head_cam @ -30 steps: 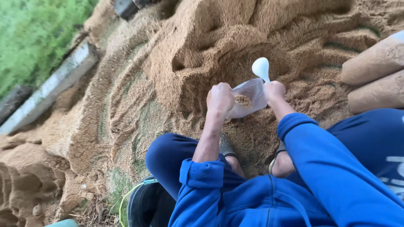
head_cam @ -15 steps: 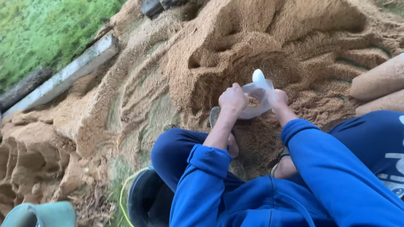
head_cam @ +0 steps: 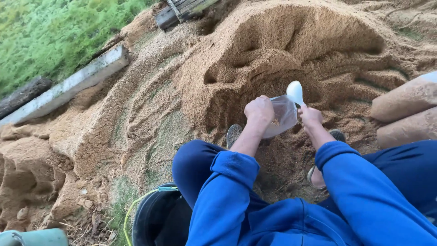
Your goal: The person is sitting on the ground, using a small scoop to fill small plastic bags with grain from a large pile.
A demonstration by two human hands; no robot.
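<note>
head view: my left hand (head_cam: pixel 259 109) fisted round clear plastic bag (head_cam: pixel 283 117) rim, over sawdust pile (head_cam: pixel 282 50); my right hand (head_cam: pixel 310 116) closed on white spoon (head_cam: pixel 295 92), bowl upward. both forearms extended, blue sleeves.

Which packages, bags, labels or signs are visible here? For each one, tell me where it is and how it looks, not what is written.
Clear plastic bag: held open between the left hand and the right hand, soft, see-through, a little tan material inside.
Filled sacks: two at the right edge, stacked, rounded, tan.
White spoon: held in the right hand, above the bag's mouth.
No labels, signs or screens are visible.
</note>
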